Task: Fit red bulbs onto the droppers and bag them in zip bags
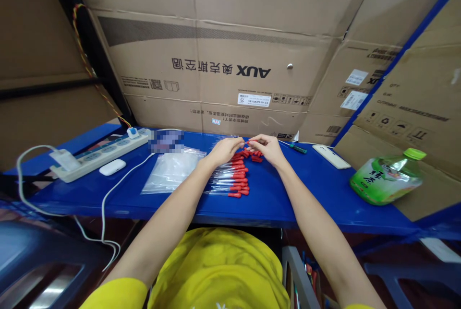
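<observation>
My left hand (pixel 227 149) is closed, its fingertips pressed together over the far end of a row of droppers; whatever it pinches is too small to make out. Close beside it, my right hand (pixel 267 148) has thumb and fingers pinched on a small red rubber bulb (pixel 251 142). Several loose red bulbs (pixel 256 159) lie in a pile below the right fingers. Clear thin droppers with red bulb ends (pixel 237 174) lie side by side on the blue table, bulbs pointing right, partly under my left hand and forearm. More clear tubes (pixel 225 139) show behind the left hand.
Left of the droppers are clear plastic bags (pixel 173 170), a white earbud case (pixel 113 167), a power strip (pixel 104 153) and a white cable (pixel 122 178). To the right are a green-handled screwdriver (pixel 298 148), a phone (pixel 331 156) and a green bottle (pixel 387 179). Cardboard (pixel 216 45) walls the back.
</observation>
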A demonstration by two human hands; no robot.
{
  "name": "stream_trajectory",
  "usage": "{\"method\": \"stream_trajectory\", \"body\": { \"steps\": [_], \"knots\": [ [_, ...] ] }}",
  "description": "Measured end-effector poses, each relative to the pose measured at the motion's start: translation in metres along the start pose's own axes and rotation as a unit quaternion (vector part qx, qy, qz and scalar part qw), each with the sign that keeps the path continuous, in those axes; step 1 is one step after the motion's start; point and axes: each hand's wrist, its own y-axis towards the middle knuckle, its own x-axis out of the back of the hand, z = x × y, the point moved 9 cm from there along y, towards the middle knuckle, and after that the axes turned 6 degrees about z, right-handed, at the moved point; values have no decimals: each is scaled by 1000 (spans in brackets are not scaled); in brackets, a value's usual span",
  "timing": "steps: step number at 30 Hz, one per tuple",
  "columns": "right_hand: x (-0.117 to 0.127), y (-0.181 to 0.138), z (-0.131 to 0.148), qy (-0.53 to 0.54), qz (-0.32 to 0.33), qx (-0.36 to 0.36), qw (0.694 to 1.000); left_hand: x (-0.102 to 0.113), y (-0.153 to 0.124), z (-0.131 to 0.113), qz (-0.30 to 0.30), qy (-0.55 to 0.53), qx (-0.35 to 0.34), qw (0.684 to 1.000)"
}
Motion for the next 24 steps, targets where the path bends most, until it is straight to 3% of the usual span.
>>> {"method": "stream_trajectory", "body": {
  "steps": [24],
  "knots": [
    [-3,-2,0,13,3,-9,1000,1,2,-12,0,-36,-43,998]
  ]
}}
